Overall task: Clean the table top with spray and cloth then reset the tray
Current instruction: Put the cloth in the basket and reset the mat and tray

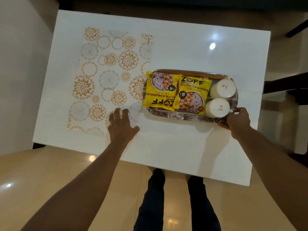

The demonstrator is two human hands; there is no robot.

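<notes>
My right hand (236, 120) grips the near right corner of the oval, photo-printed serving tray (188, 116), fingers curled over its rim and thumb tucked under the edge, above a glossy white rectangular table top (183, 47). Whether the tray rests on the table or is lifted off it, I cannot tell. Just beyond my right fingertips two white ceramic mugs lie in the tray's right end, the nearer mug (217, 107) almost touching my knuckles and the farther mug (223, 88) directly behind it. To the left of those fingers, two yellow plastic packets printed "ZOFF SOYA CHUNKS" sit side by side in the tray: the right packet (194, 94) reads upright to me, the left packet (160, 91) is turned upside down. My left hand (120, 124) is spread wide and holds nothing, its fingers (116, 113) straight over the near right corner of a white rectangular placemat (108, 77) patterned with gold and grey floral circles; whether they touch it I cannot tell. The tray's left end overlaps the mat's right edge, just right of my left fingertips. Below, my dark-trousered legs (176, 205) stand on beige floor tiles (50, 180).
</notes>
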